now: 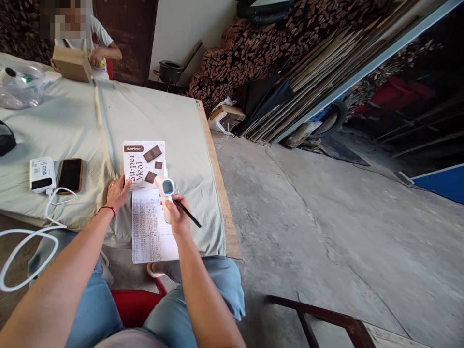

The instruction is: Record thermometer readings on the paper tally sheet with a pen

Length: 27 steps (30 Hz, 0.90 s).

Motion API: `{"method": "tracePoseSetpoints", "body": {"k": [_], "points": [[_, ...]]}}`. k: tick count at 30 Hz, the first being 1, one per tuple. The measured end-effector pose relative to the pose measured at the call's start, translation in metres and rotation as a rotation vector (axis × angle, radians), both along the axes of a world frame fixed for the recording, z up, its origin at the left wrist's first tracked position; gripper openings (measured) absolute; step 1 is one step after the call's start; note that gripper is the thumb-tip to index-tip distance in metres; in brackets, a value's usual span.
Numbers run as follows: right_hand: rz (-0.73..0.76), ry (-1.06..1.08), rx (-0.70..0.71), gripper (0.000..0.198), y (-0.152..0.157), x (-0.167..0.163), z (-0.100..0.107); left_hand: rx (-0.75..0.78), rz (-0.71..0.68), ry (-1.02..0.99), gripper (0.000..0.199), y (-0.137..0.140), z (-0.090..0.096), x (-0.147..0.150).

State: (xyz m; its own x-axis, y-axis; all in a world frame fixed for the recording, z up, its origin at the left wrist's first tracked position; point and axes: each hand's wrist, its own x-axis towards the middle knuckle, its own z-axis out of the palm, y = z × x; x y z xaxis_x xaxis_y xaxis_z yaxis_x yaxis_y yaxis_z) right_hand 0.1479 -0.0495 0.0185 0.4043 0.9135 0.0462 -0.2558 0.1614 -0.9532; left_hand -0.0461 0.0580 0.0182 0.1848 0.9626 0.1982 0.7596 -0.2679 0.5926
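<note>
My left hand (118, 194) grips the lower left edge of a white box (137, 157) printed "NutriMotion Su-per Meal", with brown squares on its face. In my right hand (179, 215) is a white handheld infrared thermometer (165, 199) with a blue-rimmed screen, close to the box's lower right corner. A black pen (190, 217) also sits in that hand, pointing down to the right. Below the box lies a sheet of paper (150, 232) covered in handwriting, reaching over the table's front edge. What the screen reads is too small to make out.
On the cloth-covered table (163, 116) lie a phone (70, 175), a white power bank (42, 174) and its white cable (50, 220). A clear plastic bag (27, 92) stands farther left. Another person (101, 41) holds a cardboard box (72, 63) across the table. Firewood (228, 63) is stacked behind.
</note>
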Motion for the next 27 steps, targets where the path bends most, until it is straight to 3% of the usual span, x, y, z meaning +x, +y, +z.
{"method": "tracePoseSetpoints", "body": {"k": [7,27], "points": [[-0.041,0.068,-0.003,0.045,0.018,-0.032,-0.005,0.027,0.034,0.025,0.05,0.0,-0.005,0.001],[0.016,0.213,0.014,0.044,0.016,-0.032,0.001,0.045,0.039,0.007,0.051,0.0,-0.004,0.003]]}}
